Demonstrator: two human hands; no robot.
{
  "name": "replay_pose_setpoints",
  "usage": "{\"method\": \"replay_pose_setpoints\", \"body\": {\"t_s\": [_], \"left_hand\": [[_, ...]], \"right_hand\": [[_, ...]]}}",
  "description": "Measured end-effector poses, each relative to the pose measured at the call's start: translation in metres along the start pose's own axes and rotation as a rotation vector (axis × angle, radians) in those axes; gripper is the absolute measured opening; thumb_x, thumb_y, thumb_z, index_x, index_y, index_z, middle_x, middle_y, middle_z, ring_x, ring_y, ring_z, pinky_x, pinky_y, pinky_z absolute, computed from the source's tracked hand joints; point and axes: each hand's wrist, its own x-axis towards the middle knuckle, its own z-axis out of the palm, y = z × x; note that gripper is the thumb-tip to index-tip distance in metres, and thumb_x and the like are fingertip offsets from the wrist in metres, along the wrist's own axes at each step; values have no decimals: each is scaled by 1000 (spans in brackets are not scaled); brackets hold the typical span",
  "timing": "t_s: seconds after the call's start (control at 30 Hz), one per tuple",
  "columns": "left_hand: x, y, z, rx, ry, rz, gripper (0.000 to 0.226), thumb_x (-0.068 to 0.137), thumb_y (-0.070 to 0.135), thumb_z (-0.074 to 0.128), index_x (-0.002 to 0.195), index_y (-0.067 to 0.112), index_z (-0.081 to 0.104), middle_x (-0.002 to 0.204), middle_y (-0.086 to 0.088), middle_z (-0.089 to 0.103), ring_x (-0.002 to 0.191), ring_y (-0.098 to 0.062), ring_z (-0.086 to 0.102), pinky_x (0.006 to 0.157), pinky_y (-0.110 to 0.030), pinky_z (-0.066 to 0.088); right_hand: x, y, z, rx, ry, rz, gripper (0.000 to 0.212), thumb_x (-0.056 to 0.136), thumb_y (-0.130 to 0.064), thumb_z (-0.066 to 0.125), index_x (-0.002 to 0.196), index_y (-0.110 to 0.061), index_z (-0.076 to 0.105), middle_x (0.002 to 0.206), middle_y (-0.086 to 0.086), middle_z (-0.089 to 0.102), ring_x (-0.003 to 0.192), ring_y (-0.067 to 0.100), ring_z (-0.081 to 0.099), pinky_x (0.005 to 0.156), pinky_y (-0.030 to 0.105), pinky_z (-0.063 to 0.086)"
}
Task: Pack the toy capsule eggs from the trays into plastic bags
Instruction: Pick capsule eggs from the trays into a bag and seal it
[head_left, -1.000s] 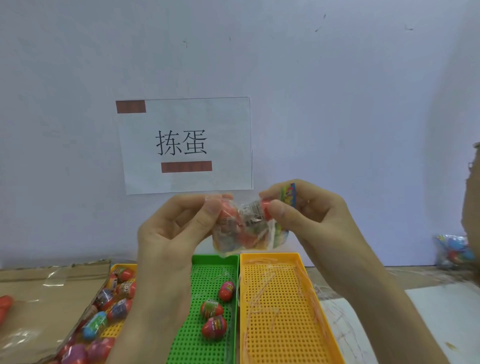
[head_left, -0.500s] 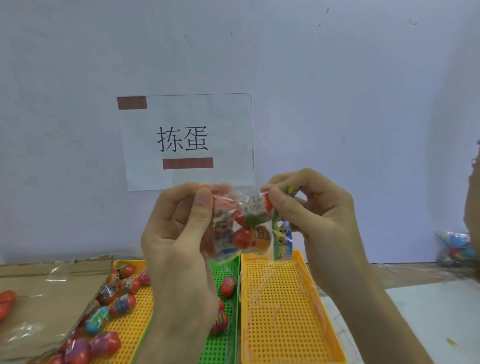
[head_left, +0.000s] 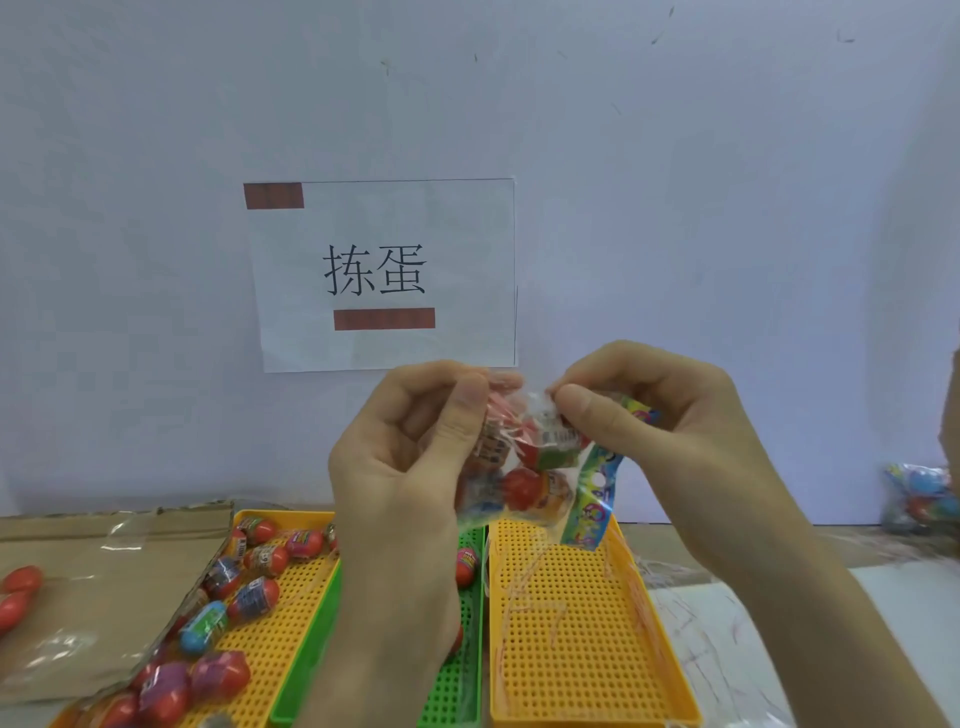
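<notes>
Both hands are up in the middle of the frame, working on one small plastic bag (head_left: 524, 470). The left hand (head_left: 410, 467) pinches the bag's top left corner between its thumb and curled fingers, and the right hand (head_left: 649, 431) pinches the top right edge the same way, thumb in front. The bag hangs between them above the trays with a few capsule eggs (head_left: 522, 488) packed inside, mostly red ones. A colourful printed strip (head_left: 592, 501) dangles off its right side.

Below the hands, three perforated trays sit side by side on the desk (head_left: 909, 597). The yellow tray on the left (head_left: 291, 639) has a bunch of loose eggs (head_left: 265, 560), red plus a blue one and some purple. The green tray (head_left: 457, 675) in the middle is mostly hidden by the left wrist, with one egg (head_left: 466, 564) peeking out. The yellow tray on the right (head_left: 571, 649) only has thin plastic wisps on it.

Lower left there's a sheet of cardboard (head_left: 104, 571) with clear film over it and two red eggs (head_left: 21, 579) at the very edge. A paper sign (head_left: 384, 275) with two characters is stuck on the wall above the hands. Far right, against the wall, sits a filled bag (head_left: 919, 499).
</notes>
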Motion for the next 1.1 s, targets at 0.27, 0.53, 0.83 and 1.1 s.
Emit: {"method": "replay_pose_setpoints", "body": {"t_s": [0.27,0.53,0.83,1.1], "left_hand": [[0,1,2,-23,69,-46,12,81,32,65,76,28,75,92,-2,78,76,-17,73,64,-37,62],[-3,0,1,33,13,67,7,88,31,69,83,29,73,93,-6,78,88,-23,76,73,-30,61],[-3,-1,1,-45,-49,73,7,87,30,67,86,26,72,96,-7,78,86,-19,76,66,-23,59],[-5,3,1,-127,-143,16,7,90,22,63,90,15,65,93,-7,79,73,-16,76,53,-19,55]], "right_hand": [[0,-5,8,21,153,-47,4,85,-31,72,88,-29,71,87,-6,71,84,15,70,73,24,54],[-4,-16,19,-158,76,-24,20,77,-44,80,86,-29,71,90,-9,73,87,10,72,77,34,60],[-4,-19,18,1,94,30,16,79,-34,77,81,-19,71,77,0,73,71,14,72,66,28,59],[-2,-13,16,178,105,158,25,75,-32,78,100,-28,75,88,5,76,81,23,76,70,33,60]]}}
